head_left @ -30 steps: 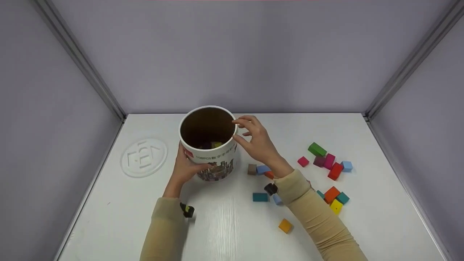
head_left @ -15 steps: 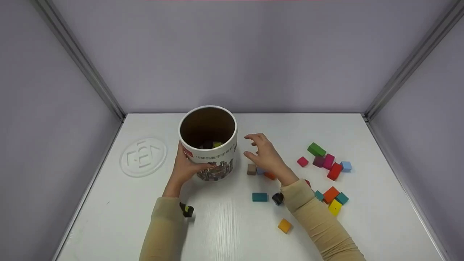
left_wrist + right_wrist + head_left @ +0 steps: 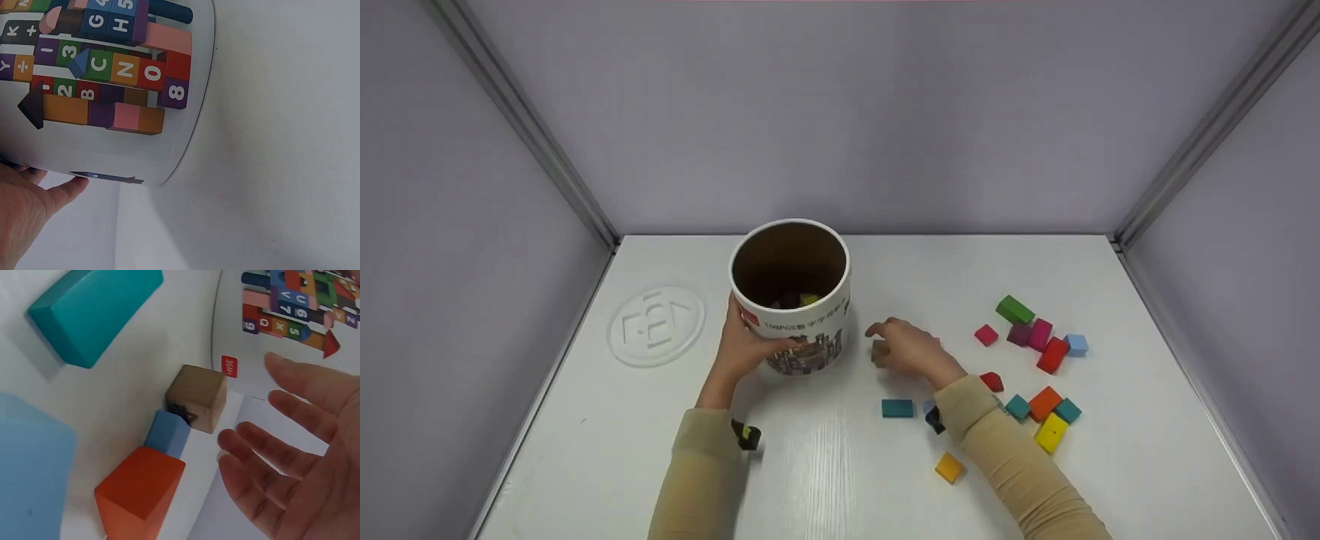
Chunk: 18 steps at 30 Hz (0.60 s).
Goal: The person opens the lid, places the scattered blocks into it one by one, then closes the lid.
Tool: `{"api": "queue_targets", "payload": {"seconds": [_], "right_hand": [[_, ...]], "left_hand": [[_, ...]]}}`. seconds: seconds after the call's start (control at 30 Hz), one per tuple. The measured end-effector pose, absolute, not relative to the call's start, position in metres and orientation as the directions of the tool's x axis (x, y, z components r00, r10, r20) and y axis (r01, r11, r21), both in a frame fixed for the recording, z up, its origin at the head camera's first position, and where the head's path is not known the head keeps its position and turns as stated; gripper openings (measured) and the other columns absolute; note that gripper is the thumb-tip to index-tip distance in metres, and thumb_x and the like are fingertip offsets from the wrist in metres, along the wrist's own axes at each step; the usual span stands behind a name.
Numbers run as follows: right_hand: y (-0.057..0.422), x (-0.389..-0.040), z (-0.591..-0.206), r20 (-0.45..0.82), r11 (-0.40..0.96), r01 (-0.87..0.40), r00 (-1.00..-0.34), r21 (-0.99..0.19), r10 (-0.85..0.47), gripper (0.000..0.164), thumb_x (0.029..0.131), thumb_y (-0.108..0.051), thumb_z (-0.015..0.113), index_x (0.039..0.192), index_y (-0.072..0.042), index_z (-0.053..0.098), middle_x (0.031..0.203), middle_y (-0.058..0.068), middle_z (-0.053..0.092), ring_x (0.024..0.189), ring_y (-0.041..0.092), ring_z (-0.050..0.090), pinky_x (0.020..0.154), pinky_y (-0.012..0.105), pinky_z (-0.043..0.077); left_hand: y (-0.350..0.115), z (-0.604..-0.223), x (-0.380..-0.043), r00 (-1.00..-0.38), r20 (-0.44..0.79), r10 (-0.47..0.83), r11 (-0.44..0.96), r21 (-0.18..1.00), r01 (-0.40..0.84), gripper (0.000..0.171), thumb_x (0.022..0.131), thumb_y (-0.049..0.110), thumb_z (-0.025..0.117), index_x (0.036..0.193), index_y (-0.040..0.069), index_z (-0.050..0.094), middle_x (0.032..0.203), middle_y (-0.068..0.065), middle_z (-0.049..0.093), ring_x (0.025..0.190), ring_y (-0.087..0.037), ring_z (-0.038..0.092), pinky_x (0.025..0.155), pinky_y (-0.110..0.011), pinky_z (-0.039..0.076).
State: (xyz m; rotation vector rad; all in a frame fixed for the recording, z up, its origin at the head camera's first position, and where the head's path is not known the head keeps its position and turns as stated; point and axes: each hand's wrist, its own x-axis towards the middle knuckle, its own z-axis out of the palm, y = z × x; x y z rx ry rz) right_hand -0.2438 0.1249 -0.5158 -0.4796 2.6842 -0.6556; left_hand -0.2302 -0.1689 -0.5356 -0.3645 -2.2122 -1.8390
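A white printed bucket point(image 3: 810, 319) stands on the table, some small blocks visible inside it, one of them yellow. My left hand point(image 3: 741, 349) grips the bucket's near left side, thumb across its front. In the left wrist view, the bucket's printed wall point(image 3: 101, 140) fills much of the frame. My right hand point(image 3: 911, 349) is just right of the bucket, over a plain wooden cube point(image 3: 197, 396). Its fingers are spread and relaxed, with a gap to the cube in the right wrist view. Touching the cube is a blue block point(image 3: 169, 433), with an orange-red block point(image 3: 140, 492) beyond.
A clear round lid point(image 3: 656, 326) lies left of the bucket. A teal block point(image 3: 898, 408) and an orange block point(image 3: 949, 468) are nearer me. Several coloured blocks, among them a green one point(image 3: 1015, 309) and a yellow one point(image 3: 1051, 433), lie scattered to the right.
My right hand has moved from the bucket's rim down and toward me, to the wooden cube. My left hand and the bucket have stayed in place.
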Motion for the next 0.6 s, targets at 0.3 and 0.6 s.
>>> {"api": "queue_targets", "payload": {"seconds": [0.3, 0.6], "right_hand": [[0.1167, -0.2454, -0.5248, -0.241, 0.866, -0.268, -0.888, -0.422, -0.392, 0.036, 0.089, -0.011, 0.072, 0.125, -0.014, 0.067, 0.103, 0.002, 0.061, 0.090, 0.019, 0.057, 0.088, 0.041, 0.053], [0.1150, -0.2462, -0.5271, -0.265, 0.872, -0.221, -0.895, -0.437, -0.360, 0.028, 0.091, -0.009, 0.069, 0.119, -0.013, 0.071, 0.112, 0.003, 0.063, 0.108, 0.023, 0.059, 0.101, 0.045, 0.047]], "left_hand": [[-0.1681, -0.5236, -0.2220, -0.955, 0.295, 0.035, 0.173, 0.939, 0.297, 0.127, 0.054, 0.012, 0.098, 0.153, 0.007, 0.019, 0.146, -0.022, 0.040, 0.134, -0.040, 0.038, 0.115, -0.048, 0.026], [-0.1672, -0.5232, -0.2225, -0.955, 0.294, 0.030, 0.181, 0.938, 0.294, 0.129, 0.053, 0.013, 0.099, 0.153, 0.006, 0.018, 0.146, -0.022, 0.040, 0.134, -0.041, 0.037, 0.115, -0.049, 0.026]]}}
